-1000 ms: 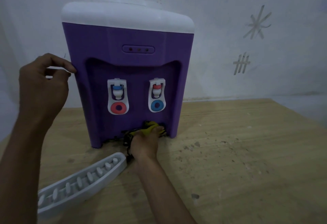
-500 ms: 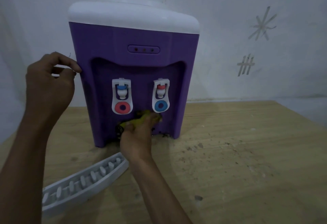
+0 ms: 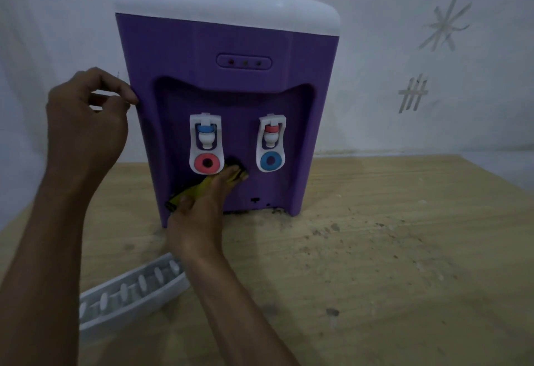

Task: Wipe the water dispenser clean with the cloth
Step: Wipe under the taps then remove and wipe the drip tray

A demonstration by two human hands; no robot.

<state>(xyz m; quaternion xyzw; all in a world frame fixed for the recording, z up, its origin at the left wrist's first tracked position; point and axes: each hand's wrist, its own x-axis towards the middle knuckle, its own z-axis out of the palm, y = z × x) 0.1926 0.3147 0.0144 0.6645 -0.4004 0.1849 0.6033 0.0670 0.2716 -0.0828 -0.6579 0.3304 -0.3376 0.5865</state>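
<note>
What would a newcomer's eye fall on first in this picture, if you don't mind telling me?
Most likely the purple water dispenser with its white top, standing on the wooden table against the wall. Next, the right hand pressing a yellow cloth into the recess between the two taps, while the left hand touches the dispenser's left edge. A white drip tray lies on the table in front, by the right forearm.
</note>
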